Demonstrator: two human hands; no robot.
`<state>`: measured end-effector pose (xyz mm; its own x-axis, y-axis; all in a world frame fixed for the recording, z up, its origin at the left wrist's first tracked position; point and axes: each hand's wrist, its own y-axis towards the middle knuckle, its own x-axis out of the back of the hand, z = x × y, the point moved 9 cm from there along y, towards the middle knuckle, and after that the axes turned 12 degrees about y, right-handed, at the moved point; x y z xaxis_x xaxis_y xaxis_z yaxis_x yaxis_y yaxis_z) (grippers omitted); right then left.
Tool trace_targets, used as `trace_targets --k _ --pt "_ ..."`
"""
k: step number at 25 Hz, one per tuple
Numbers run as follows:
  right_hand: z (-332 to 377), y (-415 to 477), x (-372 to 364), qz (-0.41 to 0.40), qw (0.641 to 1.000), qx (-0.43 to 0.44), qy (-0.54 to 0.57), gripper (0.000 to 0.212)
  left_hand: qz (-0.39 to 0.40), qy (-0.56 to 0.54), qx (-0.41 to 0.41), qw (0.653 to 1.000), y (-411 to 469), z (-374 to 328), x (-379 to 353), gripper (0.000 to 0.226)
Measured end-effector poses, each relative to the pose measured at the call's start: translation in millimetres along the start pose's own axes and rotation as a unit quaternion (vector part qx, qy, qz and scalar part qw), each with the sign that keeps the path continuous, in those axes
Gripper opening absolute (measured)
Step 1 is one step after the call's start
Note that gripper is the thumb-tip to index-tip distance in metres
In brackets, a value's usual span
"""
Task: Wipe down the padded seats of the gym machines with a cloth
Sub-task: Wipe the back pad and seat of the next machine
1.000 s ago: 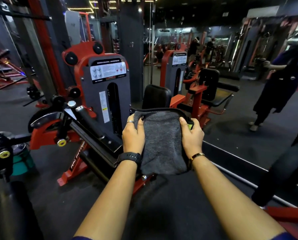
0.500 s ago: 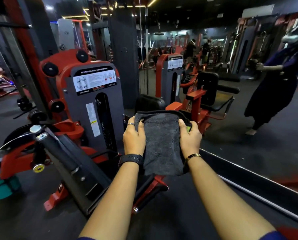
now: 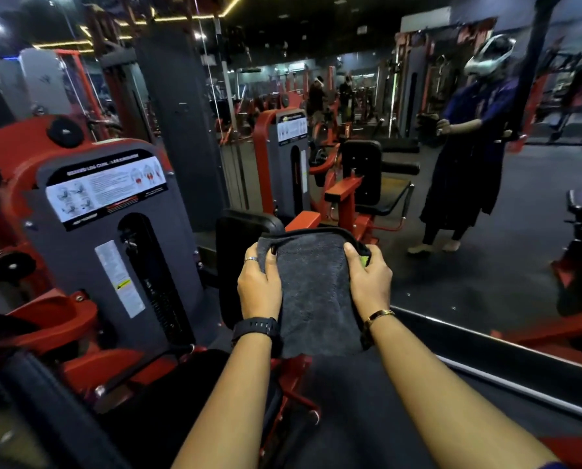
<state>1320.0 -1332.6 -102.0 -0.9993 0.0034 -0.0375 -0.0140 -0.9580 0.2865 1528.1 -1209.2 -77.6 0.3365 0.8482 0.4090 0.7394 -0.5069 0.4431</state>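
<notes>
closer now — both hands (image 3: 313,286) gripping cloth (image 3: 313,292)

Both your arms reach forward, bare forearms nearly parallel. Your left hand (image 3: 259,286) and right hand (image 3: 370,282) are level, palms down, fingers curled closed over what they grip, thumbs pointing forward along the inner edges.

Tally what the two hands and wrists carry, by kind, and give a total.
Grey cloth, held between left hand and right hand: 1
Ring, left hand: 1
Black watch, left wrist: 1
Gold bracelet, right wrist: 1
Total: 4
</notes>
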Motion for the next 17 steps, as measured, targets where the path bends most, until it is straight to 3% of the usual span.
trace_targets --k 6,17 --pt "-15.7 70.4 -72.3 0.0 1.0 0.013 -0.014 0.043 0.009 -0.021 0.009 1.0 92.4 37.4 -43.4 0.033" --pt "-71.1 117.0 -200.4 0.043 0.995 -0.004 -0.087 0.042 -0.012 0.026 0.047 0.998 195.3 134.8 -60.4 0.033"
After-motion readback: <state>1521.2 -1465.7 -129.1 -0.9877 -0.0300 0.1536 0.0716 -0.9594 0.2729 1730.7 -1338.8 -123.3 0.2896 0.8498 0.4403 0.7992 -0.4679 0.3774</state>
